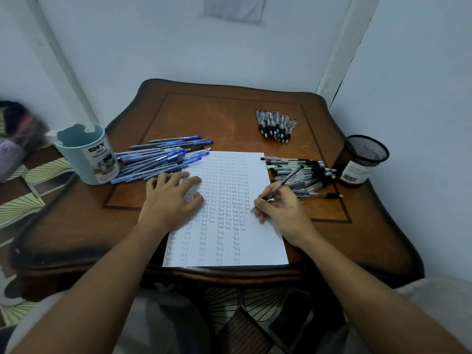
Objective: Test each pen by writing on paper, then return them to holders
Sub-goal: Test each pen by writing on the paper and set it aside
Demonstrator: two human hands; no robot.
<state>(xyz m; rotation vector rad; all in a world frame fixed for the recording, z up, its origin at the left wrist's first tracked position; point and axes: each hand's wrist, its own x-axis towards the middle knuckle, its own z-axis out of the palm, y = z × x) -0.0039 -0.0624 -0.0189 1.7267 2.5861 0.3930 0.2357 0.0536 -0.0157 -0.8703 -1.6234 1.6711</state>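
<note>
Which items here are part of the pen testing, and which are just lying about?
Job: paper; pen in the right hand; left hand on the paper; blue pens; black pens; grey pens; blue cup; mesh cup.
Lying about: bundle of cloth.

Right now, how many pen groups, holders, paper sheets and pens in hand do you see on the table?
Pen groups: 3 (blue, grey-and-black row, black-capped pile)
Holders: 2 (teal cup, black mesh cup)
Paper sheets: 1
Pens in hand: 1
Total: 7

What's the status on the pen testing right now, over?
Right hand holds a pen, tip on the paper. Left hand flat, pinning the sheet. Both holders empty-looking, pens in piles. Nothing in the way.
</note>
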